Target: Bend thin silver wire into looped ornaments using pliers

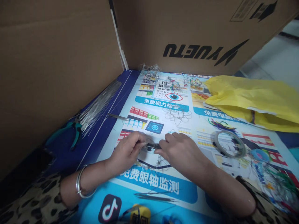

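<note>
My right hand [179, 151] is closed around a pair of pliers; their dark jaws [153, 145] point left. My left hand [128, 152] pinches a thin wire piece right at the jaw tips, and the two hands nearly meet there. Bent wire with small clear beads [158, 163] hangs or lies just below the hands; I cannot tell whether it joins the pinched piece. Further up the printed sheet lies a flower-shaped wire piece [177, 115]. Several straight dark wires [156, 197] rest on the sheet nearer to me.
Teal-handled pliers [76, 133] and a bundle of straight wires [99, 105] lie at left, with tweezers [118, 117] beside them. Wire pieces [173, 83] sit along the back by the cardboard [198, 28]. At right are a yellow bag [254, 99], a tape roll [217, 144] and tangled coloured strands [275, 183].
</note>
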`<state>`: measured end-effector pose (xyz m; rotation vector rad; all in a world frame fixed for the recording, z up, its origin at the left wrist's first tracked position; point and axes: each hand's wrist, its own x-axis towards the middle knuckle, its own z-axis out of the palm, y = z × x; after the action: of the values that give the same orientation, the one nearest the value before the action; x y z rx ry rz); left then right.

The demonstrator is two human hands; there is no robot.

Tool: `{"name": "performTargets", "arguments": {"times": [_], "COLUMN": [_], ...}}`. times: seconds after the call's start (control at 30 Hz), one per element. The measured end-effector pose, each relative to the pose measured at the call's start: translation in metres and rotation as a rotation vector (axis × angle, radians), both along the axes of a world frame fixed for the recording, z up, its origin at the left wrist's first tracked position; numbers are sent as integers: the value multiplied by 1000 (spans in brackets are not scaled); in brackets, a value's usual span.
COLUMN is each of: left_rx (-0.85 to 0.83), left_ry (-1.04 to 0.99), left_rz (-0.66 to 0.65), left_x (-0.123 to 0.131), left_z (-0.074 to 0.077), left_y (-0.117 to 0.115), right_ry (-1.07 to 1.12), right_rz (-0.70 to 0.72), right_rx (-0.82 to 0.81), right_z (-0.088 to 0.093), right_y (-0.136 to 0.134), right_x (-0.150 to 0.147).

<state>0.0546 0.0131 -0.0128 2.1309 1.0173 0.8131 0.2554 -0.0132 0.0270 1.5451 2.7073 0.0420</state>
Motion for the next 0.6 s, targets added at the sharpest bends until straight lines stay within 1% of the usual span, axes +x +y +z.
{"name": "performTargets", "arguments": {"times": [0.1,0.3,0.6], "left_rx": [13,-15,1], "left_ry": [1,27,52], "left_rz": [-25,-13,3], "left_x": [0,0,1], "left_z": [-1,-1,-2], "left_y": [1,1,1], "right_ry": [9,14,-17], "right_rz": [20,40,78], "right_rx": [3,18,44], "right_z": [-1,-5,-8], "right_y": [0,1,-1], "right_x": [1,0,0]}}
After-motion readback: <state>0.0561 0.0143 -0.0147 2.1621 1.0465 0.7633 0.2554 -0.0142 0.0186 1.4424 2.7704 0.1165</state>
